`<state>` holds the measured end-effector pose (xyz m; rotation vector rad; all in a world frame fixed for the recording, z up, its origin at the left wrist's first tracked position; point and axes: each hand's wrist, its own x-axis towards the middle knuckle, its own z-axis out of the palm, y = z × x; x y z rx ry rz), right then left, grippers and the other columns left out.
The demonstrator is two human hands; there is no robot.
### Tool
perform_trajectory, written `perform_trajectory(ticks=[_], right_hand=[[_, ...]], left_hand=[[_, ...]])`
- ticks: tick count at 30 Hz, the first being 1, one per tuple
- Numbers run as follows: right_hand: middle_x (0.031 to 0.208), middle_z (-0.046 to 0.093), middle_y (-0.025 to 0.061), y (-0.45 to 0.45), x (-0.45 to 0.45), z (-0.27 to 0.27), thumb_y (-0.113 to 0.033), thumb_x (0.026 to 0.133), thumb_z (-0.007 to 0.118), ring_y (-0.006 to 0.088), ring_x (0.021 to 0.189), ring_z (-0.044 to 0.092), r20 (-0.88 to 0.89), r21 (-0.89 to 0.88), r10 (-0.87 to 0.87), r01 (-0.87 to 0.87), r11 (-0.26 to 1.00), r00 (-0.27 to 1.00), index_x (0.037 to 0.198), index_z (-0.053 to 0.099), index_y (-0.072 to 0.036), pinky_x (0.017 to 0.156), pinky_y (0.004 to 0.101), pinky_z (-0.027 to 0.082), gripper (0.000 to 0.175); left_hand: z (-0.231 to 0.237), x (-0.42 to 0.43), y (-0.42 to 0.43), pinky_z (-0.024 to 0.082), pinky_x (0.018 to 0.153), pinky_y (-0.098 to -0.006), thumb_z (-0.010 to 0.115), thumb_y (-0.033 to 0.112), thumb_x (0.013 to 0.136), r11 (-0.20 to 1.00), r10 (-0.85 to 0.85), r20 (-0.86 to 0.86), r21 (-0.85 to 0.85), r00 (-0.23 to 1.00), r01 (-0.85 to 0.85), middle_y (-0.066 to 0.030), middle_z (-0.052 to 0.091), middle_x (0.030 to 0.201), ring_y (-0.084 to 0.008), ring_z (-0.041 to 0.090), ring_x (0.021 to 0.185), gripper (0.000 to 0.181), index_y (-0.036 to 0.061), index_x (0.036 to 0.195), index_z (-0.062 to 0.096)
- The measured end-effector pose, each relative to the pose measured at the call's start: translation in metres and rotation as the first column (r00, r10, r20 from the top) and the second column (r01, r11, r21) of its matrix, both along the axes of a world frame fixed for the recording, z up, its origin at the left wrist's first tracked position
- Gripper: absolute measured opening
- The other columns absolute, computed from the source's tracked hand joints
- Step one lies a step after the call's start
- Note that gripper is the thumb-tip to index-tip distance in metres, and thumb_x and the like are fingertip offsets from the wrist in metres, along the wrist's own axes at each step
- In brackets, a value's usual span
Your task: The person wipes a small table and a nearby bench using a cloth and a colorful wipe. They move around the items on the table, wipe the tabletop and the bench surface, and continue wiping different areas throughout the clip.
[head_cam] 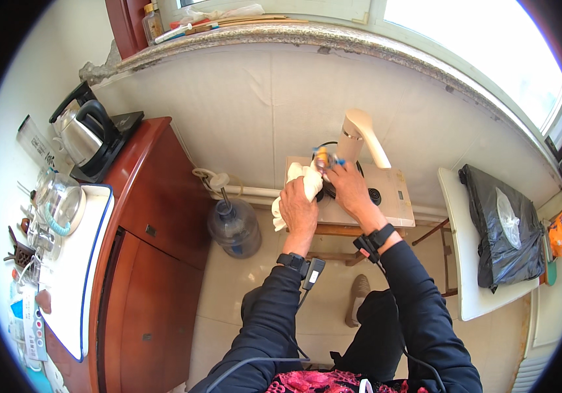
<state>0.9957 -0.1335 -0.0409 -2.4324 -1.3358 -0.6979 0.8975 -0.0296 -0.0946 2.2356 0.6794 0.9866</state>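
My left hand (300, 205) grips a crumpled white cloth (293, 189). Beside it, my right hand (349, 186) has its fingers on a small yellow and blue object (323, 158), too blurred to name, which meets the cloth's upper edge. Both hands are above a small light-topped table (332, 212). Just behind my right hand stands a cream-coloured, tap-like fixture (354, 135) with a metal ring and a long sloping arm. A black cable curves near its base. Right of my right hand lies a round black ridged part (374, 196).
On the left, a reddish wooden cabinet (158, 206) carries a steel kettle (79, 135), a glass pot (60, 201) and a white tray (77, 294). A large water bottle (234, 231) is on the floor. At right, a white stand (472, 294) holds a black plastic bag (502, 236). A stone windowsill (281, 34) runs behind.
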Motion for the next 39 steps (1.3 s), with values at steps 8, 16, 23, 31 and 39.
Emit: perform_trajectory(ticks=[8,16,23,31,39], right_hand=[[0.097,0.065,0.0029,-0.061,0.037,0.011,-0.001,0.088,0.057,0.0117,0.077,0.061,-0.658,0.751,0.391,0.600,0.276,0.643,0.111,0.067,-0.006,0.068,0.0275,0.051,0.026],[0.091,0.066,0.0021,-0.030,0.076,0.044,-0.014,0.093,0.059,0.0107,0.075,0.061,-0.730,0.680,0.513,0.398,0.616,0.453,0.111,0.062,-0.004,0.060,0.0231,0.046,0.021],[0.106,0.071,0.0129,-0.053,0.084,0.016,-0.015,0.091,0.061,0.0215,0.086,0.069,-0.773,0.516,0.235,0.368,0.774,0.590,0.120,0.064,-0.006,0.072,0.0335,0.052,0.030],[0.098,0.070,0.0213,-0.040,0.086,0.003,-0.019,0.089,0.060,0.0312,0.089,0.068,-0.641,0.278,-0.116,0.370,0.886,0.759,0.110,0.069,-0.008,0.074,0.0385,0.051,0.025],[0.090,0.071,0.0128,-0.039,0.098,-0.002,-0.012,0.088,0.059,0.0212,0.081,0.067,-0.566,0.102,-0.205,0.314,0.944,0.798,0.117,0.068,-0.008,0.070,0.0340,0.051,0.030]], left_hand=[[-0.004,0.001,-0.001,0.042,0.088,-0.0463,0.071,0.007,0.075,1.000,0.012,0.008,0.010,1.000,-0.012,-0.0115,0.057,0.117,-0.0349,0.053,0.108,0.049,0.0096,0.121,0.055],[-0.002,0.001,-0.002,0.042,0.088,-0.0463,0.072,0.006,0.075,0.999,0.030,-0.014,0.027,0.999,-0.029,-0.0115,0.058,0.117,-0.0347,0.053,0.109,0.048,0.0094,0.120,0.055],[-0.004,0.004,-0.004,0.043,0.087,-0.0466,0.071,0.006,0.075,0.997,0.048,-0.024,0.060,0.999,-0.046,-0.0116,0.058,0.116,-0.0349,0.053,0.109,0.047,0.0096,0.119,0.055],[-0.001,0.002,-0.002,0.044,0.085,-0.0472,0.070,0.005,0.074,0.996,0.037,-0.055,0.081,0.998,-0.033,-0.0116,0.058,0.117,-0.0357,0.054,0.108,0.048,0.0102,0.119,0.055],[-0.003,0.003,-0.003,0.044,0.088,-0.0466,0.069,0.006,0.073,0.993,0.049,-0.052,0.107,0.997,-0.043,-0.0114,0.058,0.118,-0.0356,0.053,0.109,0.050,0.0095,0.121,0.055]])
